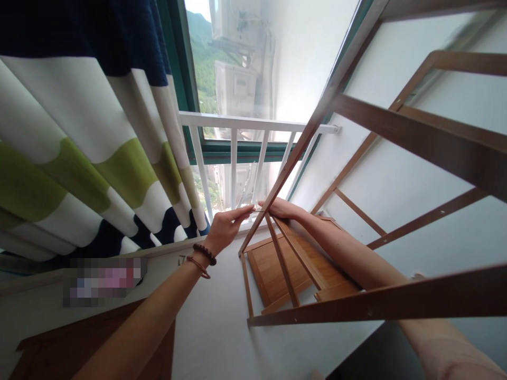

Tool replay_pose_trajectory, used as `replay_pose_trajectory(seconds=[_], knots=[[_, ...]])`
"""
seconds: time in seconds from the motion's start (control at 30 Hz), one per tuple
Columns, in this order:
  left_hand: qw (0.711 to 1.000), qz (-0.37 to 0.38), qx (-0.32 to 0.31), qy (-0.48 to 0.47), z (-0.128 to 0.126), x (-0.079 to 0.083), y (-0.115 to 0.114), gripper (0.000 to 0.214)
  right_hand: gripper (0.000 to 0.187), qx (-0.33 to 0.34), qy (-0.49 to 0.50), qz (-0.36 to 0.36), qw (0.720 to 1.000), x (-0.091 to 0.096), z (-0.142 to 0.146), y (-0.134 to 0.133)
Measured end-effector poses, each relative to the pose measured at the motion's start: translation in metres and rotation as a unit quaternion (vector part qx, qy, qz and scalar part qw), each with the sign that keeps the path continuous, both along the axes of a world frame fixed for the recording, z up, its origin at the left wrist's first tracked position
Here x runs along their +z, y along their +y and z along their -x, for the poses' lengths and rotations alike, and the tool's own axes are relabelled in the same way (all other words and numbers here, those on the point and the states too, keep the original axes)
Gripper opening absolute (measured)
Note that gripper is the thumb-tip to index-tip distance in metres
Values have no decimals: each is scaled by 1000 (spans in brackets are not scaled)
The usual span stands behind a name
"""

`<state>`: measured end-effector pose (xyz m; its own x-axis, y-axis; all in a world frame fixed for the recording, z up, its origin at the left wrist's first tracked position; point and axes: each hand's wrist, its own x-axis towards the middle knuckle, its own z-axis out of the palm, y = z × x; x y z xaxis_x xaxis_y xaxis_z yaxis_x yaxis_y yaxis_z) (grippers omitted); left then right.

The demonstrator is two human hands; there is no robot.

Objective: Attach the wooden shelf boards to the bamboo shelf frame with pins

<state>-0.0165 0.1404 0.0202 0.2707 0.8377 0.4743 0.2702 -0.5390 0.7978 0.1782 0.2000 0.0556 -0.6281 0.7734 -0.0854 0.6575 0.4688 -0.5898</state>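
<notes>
Head view, the only one I had: brown wooden rack frame [299, 150], tilted across the right half, between me and the white window railing [257, 124]. Left hand [224, 227] had a narrow pinch, thumb and fingertips on a thin metal tool [257, 211], its far end at the frame's slanting post; exact type too small to tell. Right hand [283, 208] was at that post's far side, forearm passed through the frame; fingers partly hidden, so I couldn't tell whether they gripped anything.

Handling, my guess: frame stiff, light for its size but awkward, long rails liable to swing or twist at the joints. Smooth finish, maybe a bit slippery. I'd have held the post close to the joint and steadied the thick lower rail [370, 305], not the slim slats [282, 258], likely the weakest part. Tool: rigid, tiny, easy to drop; fingertip pinch on its near end looked right. Curtain [122, 158] hung well apart from the frame.
</notes>
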Motion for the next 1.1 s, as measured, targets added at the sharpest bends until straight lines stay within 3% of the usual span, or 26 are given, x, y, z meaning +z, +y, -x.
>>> replay_pose_trajectory(seconds=[0.1, 0.2, 0.27, 0.4, 0.5, 0.63, 0.87, 0.97, 1.1], knots=[[986, -136, -18, 96, 6, -5, 9, 29, 23, 13, 12, 12, 1000, -3, -3, 1], [977, -165, -38, 132, 6, -5, 13, 30, 25, 4, 20, 7, 1000, -5, -5, 1], [987, -127, -13, 103, 4, -4, 11, 29, 26, -20, 18, -3, 1000, -6, -5, 0], [998, 40, 49, 20, -3, 0, 1, 33, 25, -66, 5, -16, 998, -5, -3, -3], [992, 127, 26, -3, -4, 7, -4, 39, 25, -79, 3, -16, 997, -4, -2, -4], [985, 169, 0, -33, -3, 18, -6, 43, 25, -90, -7, -16, 996, -2, 0, -4], [952, 272, -39, -138, -4, 24, -2, 48, 23, -46, -8, -26, 999, -3, -1, -2], [976, 196, -18, -92, -4, 25, 1, 41, 24, -42, -11, -19, 999, -4, -2, -1], [998, 7, 27, 48, -6, 16, 1, 29, 25, -32, 15, 1, 999, -3, -4, -2]])
